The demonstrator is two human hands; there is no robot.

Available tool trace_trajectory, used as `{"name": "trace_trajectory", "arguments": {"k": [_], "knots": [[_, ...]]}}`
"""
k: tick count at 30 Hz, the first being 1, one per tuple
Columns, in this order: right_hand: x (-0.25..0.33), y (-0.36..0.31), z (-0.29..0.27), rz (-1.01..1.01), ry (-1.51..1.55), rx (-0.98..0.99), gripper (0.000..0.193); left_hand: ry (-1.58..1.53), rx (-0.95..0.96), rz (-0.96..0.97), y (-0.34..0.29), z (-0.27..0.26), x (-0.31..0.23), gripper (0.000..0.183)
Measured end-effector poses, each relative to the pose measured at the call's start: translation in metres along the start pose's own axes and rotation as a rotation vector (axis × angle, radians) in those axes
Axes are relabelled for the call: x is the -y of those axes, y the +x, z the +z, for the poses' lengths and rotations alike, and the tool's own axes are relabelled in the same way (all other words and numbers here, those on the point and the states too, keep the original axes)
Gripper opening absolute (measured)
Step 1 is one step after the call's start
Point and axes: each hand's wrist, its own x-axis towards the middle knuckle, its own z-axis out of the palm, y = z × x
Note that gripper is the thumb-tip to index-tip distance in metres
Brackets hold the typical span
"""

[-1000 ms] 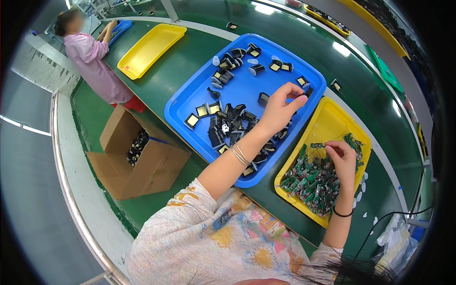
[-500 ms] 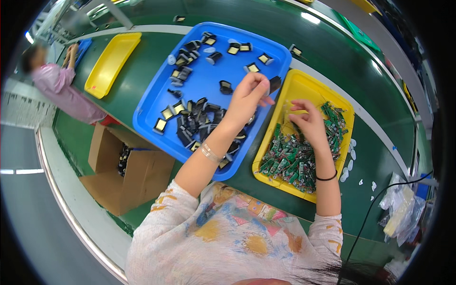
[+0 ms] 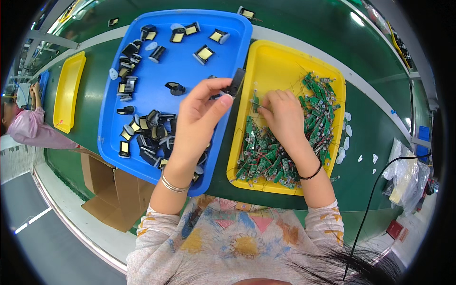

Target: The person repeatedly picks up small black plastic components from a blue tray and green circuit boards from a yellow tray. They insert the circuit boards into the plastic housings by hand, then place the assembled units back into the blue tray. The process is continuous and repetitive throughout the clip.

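My left hand (image 3: 202,111) pinches a black plastic housing (image 3: 236,81) between thumb and fingers, over the right edge of the blue tray (image 3: 154,90). In that tray lie several black housings with pale yellow faces, heaped most thickly beside my left wrist. Over the yellow tray (image 3: 273,59), my right hand (image 3: 284,116) has its fingers closed on a small green circuit board (image 3: 255,102), which shows at the fingertips. Below and around this hand, a pile of green circuit boards (image 3: 280,166) with thin wires covers much of the yellow tray.
An open cardboard box (image 3: 126,199) stands below the table's left edge. Another yellow tray (image 3: 69,95) lies farther left, near a person in a pink top (image 3: 40,127). Pale oval pieces (image 3: 346,142) and plastic bags (image 3: 403,175) are at the right, by a black cable (image 3: 368,209).
The view has shifted, so the trays sit farther left. My left hand has turned the black housing more upright. My right hand has closed at a circuit board, fingers lower toward the pile.
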Motion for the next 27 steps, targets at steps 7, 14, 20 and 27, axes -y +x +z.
{"name": "trace_trajectory", "arguments": {"k": [7,14,20,27], "knots": [[0.019,-0.013,-0.044,-0.023,0.710,-0.329,0.011,0.079,0.098,-0.011,-0.007,0.010,0.005,0.026],[0.023,-0.026,-0.047,0.069,1.034,-0.225,0.013,-0.068,0.177,-0.088,-0.014,0.024,0.012,0.020],[0.021,-0.022,-0.056,-0.133,0.728,-0.158,0.028,-0.135,0.209,-0.176,-0.016,0.025,0.015,0.021],[0.022,-0.024,-0.046,-0.174,0.736,-0.301,0.027,-0.158,0.207,-0.158,-0.015,0.024,0.010,0.021]]}}
